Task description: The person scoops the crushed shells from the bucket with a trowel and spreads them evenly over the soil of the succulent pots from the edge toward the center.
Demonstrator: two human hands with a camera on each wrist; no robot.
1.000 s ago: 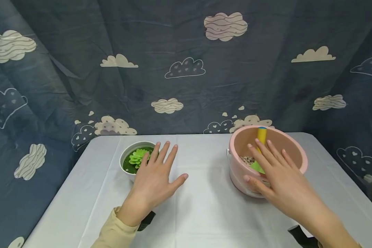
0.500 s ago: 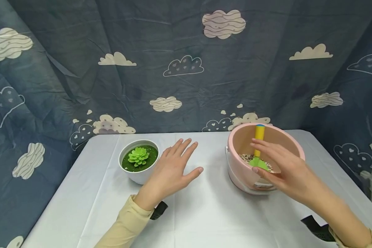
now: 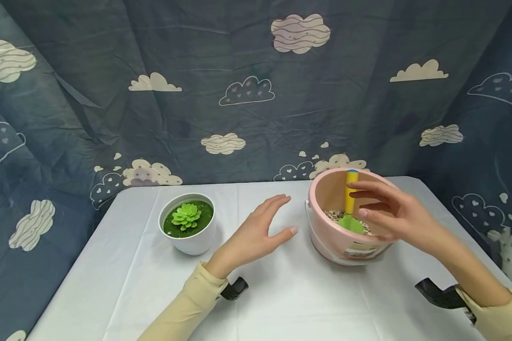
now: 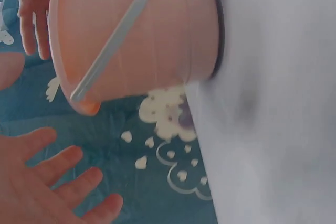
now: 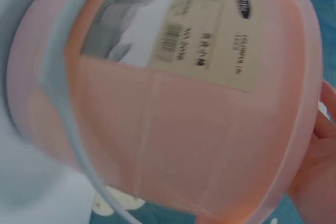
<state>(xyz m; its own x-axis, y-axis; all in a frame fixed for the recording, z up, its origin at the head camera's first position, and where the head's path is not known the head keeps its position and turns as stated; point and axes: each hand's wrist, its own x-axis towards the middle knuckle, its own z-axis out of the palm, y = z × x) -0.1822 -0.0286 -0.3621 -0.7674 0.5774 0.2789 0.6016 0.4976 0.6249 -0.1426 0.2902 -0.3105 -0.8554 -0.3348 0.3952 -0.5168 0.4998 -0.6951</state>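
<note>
On the right of the white table stands a pink bucket [image 3: 324, 239] with a pale handle and a paper label [image 5: 210, 35]. Gravel [image 3: 333, 215] lies inside it, and a toy shovel [image 3: 352, 177] with a yellow handle and green blade stands upright there. My right hand [image 3: 403, 215] hovers over the bucket's near right side, fingers slightly bent, their tips close to the shovel handle; whether they touch it I cannot tell. My left hand [image 3: 258, 239] is held in the air left of the bucket, fingers extended, holding nothing; the left wrist view shows it apart from the bucket [image 4: 152, 40].
A white pot [image 3: 196, 241] with a green succulent [image 3: 186, 216] stands on the table's left side. Dark cloth [image 3: 247, 161] with cloud prints hangs behind and beside the white-covered table [image 3: 281, 303].
My left hand has moved right, away from the plant pot toward the bucket. My right hand has turned, its fingers bending beside the shovel handle. Bucket and pot stay in place.
</note>
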